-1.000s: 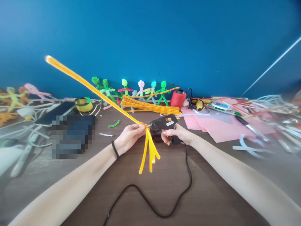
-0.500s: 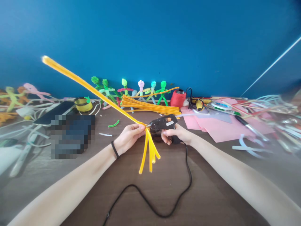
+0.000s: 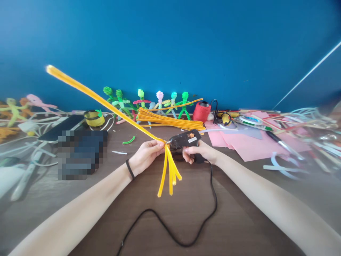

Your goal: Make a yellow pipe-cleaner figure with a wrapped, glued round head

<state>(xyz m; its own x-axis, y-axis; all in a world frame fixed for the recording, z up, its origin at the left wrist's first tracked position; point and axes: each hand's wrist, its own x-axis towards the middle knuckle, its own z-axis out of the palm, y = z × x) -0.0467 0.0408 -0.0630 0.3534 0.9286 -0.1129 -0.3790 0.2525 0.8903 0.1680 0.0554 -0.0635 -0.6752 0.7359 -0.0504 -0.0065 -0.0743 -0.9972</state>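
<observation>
"Two bare hands show; going left to right, what comes first?"

"A long bundle of orange-yellow fuzzy pipe cleaners (image 3: pixel 106 103). Its far end is at upper left; the long axis slants down rightward, above the brown wood-grain table (image 3: pixel 160 227), to the left hand (image 3: pixel 149 151)."

"What's that hand doing?"

"Pinching the bundle near its lower end, between thumb and fingers. Just right of the fingertips the stems bend, and their short loose ends (image 3: pixel 171 170) fan downward."

"And what meets the bend?"

"The metal nozzle (image 3: pixel 168 142) of a black plastic glue gun (image 3: pixel 185 139), pointing left. Touching or barely apart, I can't tell. Everything turns on that spot, with the left fingertips right beside it."

"So the left hand is nearer?"

"Yes. The right hand (image 3: pixel 199 151) is farther right, wrapped round the gun's handle; whether it squeezes the trigger, I can't tell. Beyond it lie sheets of pink paper (image 3: pixel 255 146)."
</observation>
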